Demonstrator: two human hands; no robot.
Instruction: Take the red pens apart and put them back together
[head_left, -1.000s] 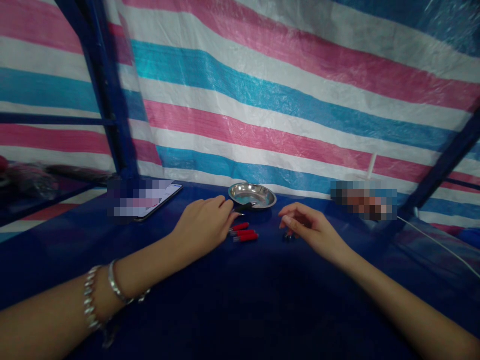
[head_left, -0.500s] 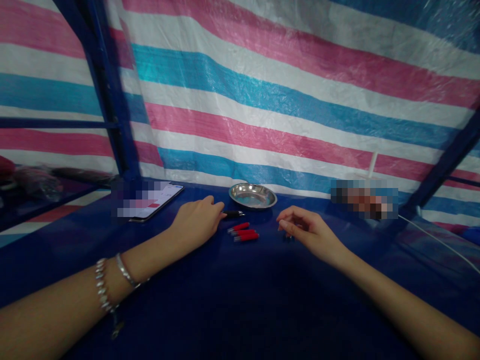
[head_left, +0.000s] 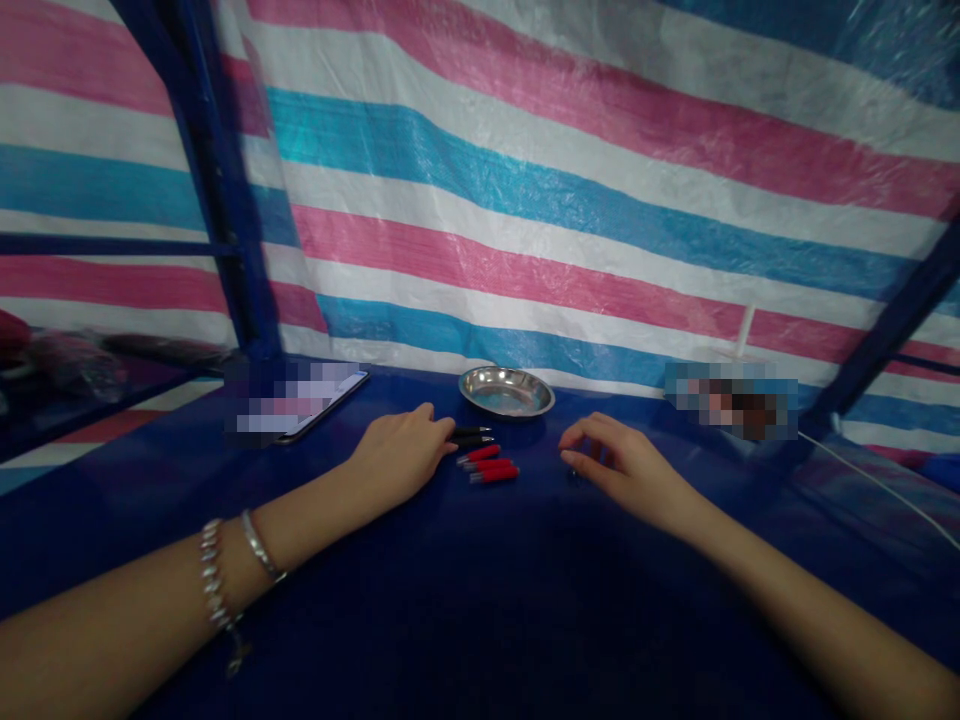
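My left hand [head_left: 407, 452] lies palm down on the dark blue table, its fingers closed over the rear ends of two black pens [head_left: 472, 436], whose tips point right. Just in front of them are several short red pen pieces [head_left: 491, 466] with dark ends, side by side. My right hand [head_left: 626, 462] rests to their right, fingers loosely curled with a gap at the thumb. Beneath its thumb is a small dark item [head_left: 574, 473], too small to name. A shiny round metal dish [head_left: 508, 392] stands behind the pens, between both hands.
A phone or tablet [head_left: 330, 403], partly blurred out, lies at the back left. At the back right sits a pixelated object [head_left: 731, 400] with a white cable [head_left: 870, 485]. Striped plastic sheeting [head_left: 525, 190] hangs behind, between blue metal posts [head_left: 217, 200].
A second black pen now shows beside the first at my left fingertips. My left hand has shifted slightly right. My right fingers have drawn slightly right, covering more of the small dark item.
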